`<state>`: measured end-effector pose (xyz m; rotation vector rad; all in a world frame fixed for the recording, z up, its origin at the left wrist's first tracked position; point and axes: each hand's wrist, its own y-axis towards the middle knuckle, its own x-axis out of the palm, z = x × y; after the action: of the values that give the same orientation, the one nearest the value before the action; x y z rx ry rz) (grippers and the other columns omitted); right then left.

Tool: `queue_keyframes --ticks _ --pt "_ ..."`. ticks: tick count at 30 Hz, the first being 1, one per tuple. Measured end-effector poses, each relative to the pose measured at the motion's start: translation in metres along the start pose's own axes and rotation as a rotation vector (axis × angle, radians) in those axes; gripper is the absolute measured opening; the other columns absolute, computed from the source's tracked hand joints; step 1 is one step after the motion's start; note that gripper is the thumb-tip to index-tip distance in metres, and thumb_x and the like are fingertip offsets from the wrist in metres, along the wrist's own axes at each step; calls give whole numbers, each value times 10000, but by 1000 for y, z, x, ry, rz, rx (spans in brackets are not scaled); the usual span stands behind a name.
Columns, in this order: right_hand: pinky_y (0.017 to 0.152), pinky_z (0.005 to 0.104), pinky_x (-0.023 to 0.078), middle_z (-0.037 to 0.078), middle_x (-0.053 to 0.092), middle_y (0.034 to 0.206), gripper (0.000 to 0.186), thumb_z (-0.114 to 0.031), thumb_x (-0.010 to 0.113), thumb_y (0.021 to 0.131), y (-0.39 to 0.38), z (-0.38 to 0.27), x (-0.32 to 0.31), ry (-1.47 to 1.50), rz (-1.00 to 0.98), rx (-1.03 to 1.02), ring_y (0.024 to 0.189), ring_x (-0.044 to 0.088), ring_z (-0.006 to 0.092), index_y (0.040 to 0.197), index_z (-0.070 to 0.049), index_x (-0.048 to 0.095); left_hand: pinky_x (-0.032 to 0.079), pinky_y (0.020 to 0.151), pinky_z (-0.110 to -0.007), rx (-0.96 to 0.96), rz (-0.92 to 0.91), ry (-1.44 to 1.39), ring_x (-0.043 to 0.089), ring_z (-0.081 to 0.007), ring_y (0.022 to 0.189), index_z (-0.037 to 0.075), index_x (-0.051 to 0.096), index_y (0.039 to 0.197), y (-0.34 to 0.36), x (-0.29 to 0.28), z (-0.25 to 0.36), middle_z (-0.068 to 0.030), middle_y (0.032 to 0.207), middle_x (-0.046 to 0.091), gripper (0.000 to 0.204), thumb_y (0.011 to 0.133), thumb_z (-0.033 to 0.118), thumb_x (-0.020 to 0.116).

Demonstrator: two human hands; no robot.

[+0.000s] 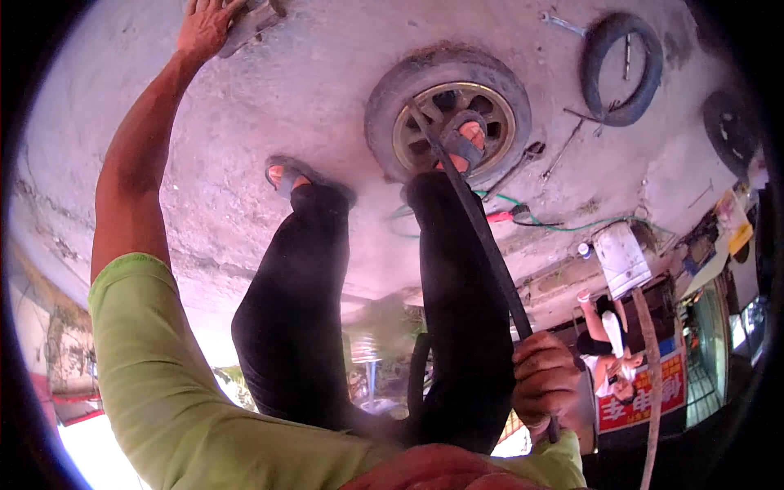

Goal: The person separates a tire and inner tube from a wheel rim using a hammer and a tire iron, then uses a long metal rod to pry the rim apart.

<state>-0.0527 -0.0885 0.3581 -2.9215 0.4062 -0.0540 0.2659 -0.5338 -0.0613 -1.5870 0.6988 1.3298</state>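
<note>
Head view: a dusty rubber tyre (379, 122) round a spoked metal rim (464, 99) lies on the rough floor (318, 90), a sandalled foot (467, 145) on the rim. A white box (622, 255) sits at right, contents hidden. The right hand (545, 380) is wrapped round a long dark bar (490, 245) that reaches the rim. Well apart, the left hand (204, 31) is at a grey block (255, 24); I cannot tell whether it grips.

The long bar (492, 253) looks dull dark metal, the tyre (379, 114) matt rubber, the floor (220, 139) rough concrete.
</note>
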Motion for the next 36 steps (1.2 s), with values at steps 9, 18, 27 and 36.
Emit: queue_keyframes --ticks 9,18,27,36 --pt "552 347 468 -2 431 520 412 -193 603 964 5 -4 -7 16 -5 -137 452 452 155 614 -102 405 504 947 -512 -439 -484 -343 630 -403 1134 97 367 1451 -72 30 52 -217 1288 619 612 940 364 573" --pt "636 423 476 57 478 610 314 -172 528 922 -7 -17 -21 5 -41 -182 564 502 243 643 -66 428 435 424 -325 -941 -673 -1482 511 -133 508 91 563 1026 -189 -133 183 3 687 538 306 862 285 734" --pt "661 400 470 149 547 712 149 -47 551 880 -39 -26 -9 -101 43 -250 682 559 337 758 37 542 473 537 -319 -776 -758 -1424 551 -124 635 37 566 1098 -281 -442 269 -25 785 571 323 863 201 716" --pt "659 457 440 181 547 723 168 -67 597 884 -69 -40 27 -259 84 -275 711 547 404 746 13 543 468 631 -271 -405 -502 -1537 560 -122 751 34 556 1096 -309 -609 305 -29 872 586 335 846 122 761"
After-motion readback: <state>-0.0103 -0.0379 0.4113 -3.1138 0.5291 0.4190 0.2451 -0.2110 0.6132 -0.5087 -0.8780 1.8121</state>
